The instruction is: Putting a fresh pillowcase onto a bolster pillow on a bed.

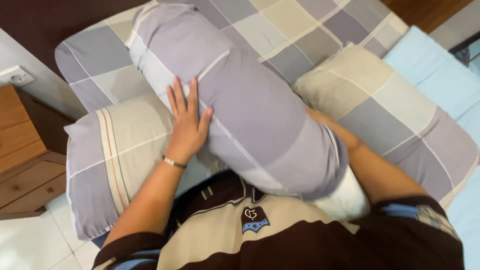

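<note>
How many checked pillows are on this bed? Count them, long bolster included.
4: bolster under the left hand; one pillow at left, one at right, one behind. The right hand is hidden; more may be too.

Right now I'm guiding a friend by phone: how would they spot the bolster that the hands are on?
Start at the bed with its pale blue sheet and find the checked pillows at its head. Lying slantwise across them is the bolster, with the left hand flat on its side. It alone is a long round tube; the pillow beside it and the others are flat rectangles.
</note>
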